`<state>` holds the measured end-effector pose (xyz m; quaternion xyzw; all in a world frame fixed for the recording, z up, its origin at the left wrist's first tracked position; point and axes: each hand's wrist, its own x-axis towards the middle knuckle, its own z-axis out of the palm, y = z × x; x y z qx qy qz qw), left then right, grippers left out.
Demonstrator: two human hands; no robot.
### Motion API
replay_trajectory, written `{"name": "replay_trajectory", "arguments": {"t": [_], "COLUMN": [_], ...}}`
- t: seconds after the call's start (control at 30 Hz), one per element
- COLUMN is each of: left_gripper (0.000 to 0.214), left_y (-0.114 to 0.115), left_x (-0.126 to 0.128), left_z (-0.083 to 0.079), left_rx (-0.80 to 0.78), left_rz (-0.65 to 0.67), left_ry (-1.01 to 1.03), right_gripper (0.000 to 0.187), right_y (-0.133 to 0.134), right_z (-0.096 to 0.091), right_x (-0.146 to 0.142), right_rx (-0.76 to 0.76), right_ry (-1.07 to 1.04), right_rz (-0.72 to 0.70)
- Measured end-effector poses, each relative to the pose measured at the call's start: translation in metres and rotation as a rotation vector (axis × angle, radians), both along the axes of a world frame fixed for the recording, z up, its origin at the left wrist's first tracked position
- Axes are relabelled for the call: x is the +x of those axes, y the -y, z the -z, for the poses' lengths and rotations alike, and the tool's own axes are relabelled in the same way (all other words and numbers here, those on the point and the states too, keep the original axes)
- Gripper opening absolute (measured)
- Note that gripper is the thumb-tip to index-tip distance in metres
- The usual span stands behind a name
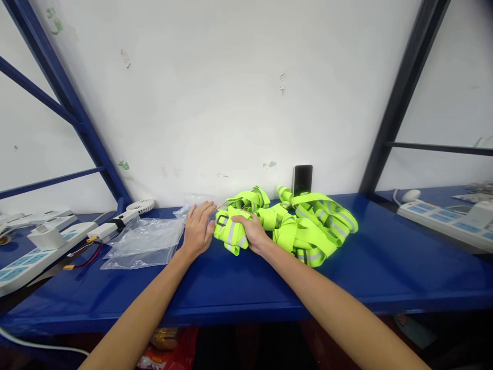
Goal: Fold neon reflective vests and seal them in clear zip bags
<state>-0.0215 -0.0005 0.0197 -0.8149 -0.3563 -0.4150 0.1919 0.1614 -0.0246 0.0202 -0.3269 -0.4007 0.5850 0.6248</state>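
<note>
Taking the right hand (251, 228) as the clock's centre, the strap bundle (234, 237) is sitting just toward 9 o'clock, above the blue tabletop (246, 288). It is glowing a bright yellow-green, its flat webbing is crumpling into layered folds, and silvery-grey stripes are running along the bands. A dark rectangular buckle (222, 220) is showing on its 10 o'clock side. The bundle's loose lower tip is pointing toward 6 o'clock, and its long axis is running roughly from 12 to 6, though the folds are blurring that line.

The right hand is pinching the bundle, its thumb pressing across the top and its other fingers mostly hiding. At 9 o'clock the left hand (198, 228) is holding its fingers extended and slightly apart just beside the bundle; whether it is touching, I cannot tell.

More straps (319, 226) of the same colour are heaping in loose loops toward 3 o'clock, stretching along the 9-to-3 line. Between 1 and 2, a phone (302, 178) is leaning on the wall (246, 103). Clear plastic bags (148, 239) are lying beyond the left hand, toward 9.
</note>
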Motion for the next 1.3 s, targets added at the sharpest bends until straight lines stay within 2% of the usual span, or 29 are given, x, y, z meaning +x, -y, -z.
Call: {"name": "replay_trajectory", "arguments": {"t": [0.13,0.27,0.47,0.63,0.73,0.97,1.13,1.23,1.3], "left_gripper": [0.041,0.043,0.047,0.048,0.049,0.050,0.053,0.057,0.066], "left_y": [0.005,0.007,0.007,0.006,0.004,0.005,0.012,0.013,0.013], "left_x": [0.001,0.002,0.012,0.012,0.013,0.024,0.032,0.030,0.025], "left_z": [0.001,0.003,0.007,0.011,0.012,0.012,0.013,0.010,0.006], "left_rx": [-0.037,-0.128,-0.193,-0.168,-0.131,-0.070,-0.064,-0.101,-0.133], "left_rz": [0.162,0.239,0.229,0.206,0.173,0.237,0.208,0.159,0.123], "left_ry": [0.015,0.030,0.019,-0.005,0.007,-0.067,-0.092,-0.110,-0.109], "right_gripper": [0.029,0.029,0.032,0.032,0.034,0.029,0.039,0.043,0.041], "right_y": [0.008,0.007,-0.003,-0.003,-0.004,-0.009,-0.007,-0.007,-0.005], "right_z": [-0.006,-0.006,0.000,0.000,0.003,0.009,0.009,0.010,0.010], "right_x": [-0.001,-0.001,0.001,-0.003,-0.005,-0.008,-0.012,-0.009,-0.004], "right_rx": [-0.066,-0.055,-0.045,-0.038,-0.018,0.016,0.078,0.119,0.221], "right_ry": [-0.045,-0.065,-0.092,-0.040,-0.035,0.026,0.052,0.164,0.351], "right_rz": [-0.138,-0.122,0.091,0.083,0.135,0.164,0.128,0.191,0.294]}}
